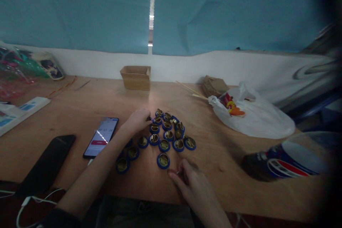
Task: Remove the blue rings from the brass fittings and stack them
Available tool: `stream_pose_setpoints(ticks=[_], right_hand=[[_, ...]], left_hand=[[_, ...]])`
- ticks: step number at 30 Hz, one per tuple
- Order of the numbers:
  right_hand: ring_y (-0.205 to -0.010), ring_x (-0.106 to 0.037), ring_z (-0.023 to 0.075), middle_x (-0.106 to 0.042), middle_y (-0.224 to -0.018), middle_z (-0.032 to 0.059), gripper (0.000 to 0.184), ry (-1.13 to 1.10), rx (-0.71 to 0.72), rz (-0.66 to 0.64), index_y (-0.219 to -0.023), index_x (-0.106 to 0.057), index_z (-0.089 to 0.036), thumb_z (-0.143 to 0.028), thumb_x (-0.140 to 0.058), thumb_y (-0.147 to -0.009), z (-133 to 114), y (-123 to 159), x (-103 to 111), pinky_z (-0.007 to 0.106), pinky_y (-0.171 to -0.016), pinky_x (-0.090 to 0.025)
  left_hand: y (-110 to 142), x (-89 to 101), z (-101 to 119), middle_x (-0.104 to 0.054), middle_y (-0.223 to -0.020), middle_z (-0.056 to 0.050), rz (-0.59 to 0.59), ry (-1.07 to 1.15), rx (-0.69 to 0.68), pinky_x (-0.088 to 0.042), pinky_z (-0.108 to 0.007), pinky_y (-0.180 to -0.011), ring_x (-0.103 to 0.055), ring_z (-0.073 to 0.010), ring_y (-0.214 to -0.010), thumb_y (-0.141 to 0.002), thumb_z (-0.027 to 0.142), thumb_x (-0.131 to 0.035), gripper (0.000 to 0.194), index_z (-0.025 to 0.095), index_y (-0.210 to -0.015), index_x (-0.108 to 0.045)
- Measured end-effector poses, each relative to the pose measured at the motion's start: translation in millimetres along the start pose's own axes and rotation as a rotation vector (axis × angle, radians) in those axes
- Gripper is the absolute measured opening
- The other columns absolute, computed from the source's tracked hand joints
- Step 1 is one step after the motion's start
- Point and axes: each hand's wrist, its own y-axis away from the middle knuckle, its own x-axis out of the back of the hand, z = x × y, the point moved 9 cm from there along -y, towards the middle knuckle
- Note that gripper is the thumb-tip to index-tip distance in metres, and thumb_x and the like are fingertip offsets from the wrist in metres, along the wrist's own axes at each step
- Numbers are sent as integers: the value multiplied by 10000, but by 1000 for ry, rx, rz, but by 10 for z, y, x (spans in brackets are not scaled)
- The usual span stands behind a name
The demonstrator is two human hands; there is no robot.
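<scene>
Several round blue-rimmed badges (164, 145) with brass-coloured pin backs lie face down in a loose group on the wooden table. At the far left side of this group, my left hand (139, 118) has its fingers closed on the edge of one badge (149, 118), partly hidden by the fingertips. One badge (163, 160) lies apart at the near side. Just right of it, my right hand (191, 178) pinches a tiny shiny bit between thumb and forefinger, too small to name. More badges (122, 164) lie beside my left forearm, which partly hides them.
A phone (103, 137) showing a timer and a dark flat phone-like object (49, 164) lie at left, near a white power strip (25, 114). A small cardboard box (136, 78) stands at the back. Rightward are a white plastic bag (256, 114) and a Pepsi bottle (283, 160).
</scene>
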Motion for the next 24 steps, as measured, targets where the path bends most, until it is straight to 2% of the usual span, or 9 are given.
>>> stream_pose_setpoints(ticks=[10,17,20,22,24], right_hand=[[-768,-676,275,-708,-775,81,181,1,-4,2,-766,-526,-197,-306,-617,-878,12,-2,-16,350,-654,-474],[-626,-626,240,-633,-632,35,287,29,46,45,-669,-471,-216,-355,-607,-880,-11,16,-3,306,-554,-396],[-598,-606,218,-600,-611,15,297,-29,70,97,-665,-459,-220,-368,-575,-894,-22,40,44,295,-548,-377],[-590,-598,199,-580,-609,2,303,-120,69,127,-671,-454,-222,-383,-531,-916,-8,54,85,288,-557,-382],[-580,-585,183,-555,-604,-10,325,-222,53,148,-670,-445,-223,-408,-487,-933,18,58,124,282,-567,-388]], left_hand=[[-12,-77,-17,-629,-1188,-91,-30,34,4,-546,-439,-850,-641,-230,-1010,-929,305,-596,285,158,-1173,-597],[10,-118,20,-623,-1197,-92,17,81,1,-548,-438,-846,-641,-234,-1013,-925,299,-602,299,160,-1190,-588],[30,-37,-32,-617,-1213,-91,90,136,0,-544,-443,-856,-637,-234,-1024,-926,302,-601,300,165,-1193,-588],[89,89,-105,-620,-1210,-99,168,188,12,-536,-456,-873,-633,-243,-1040,-921,274,-607,291,155,-1185,-590],[220,259,-179,-642,-1168,-136,263,251,31,-515,-472,-909,-631,-275,-1064,-895,178,-613,278,121,-1166,-593]])
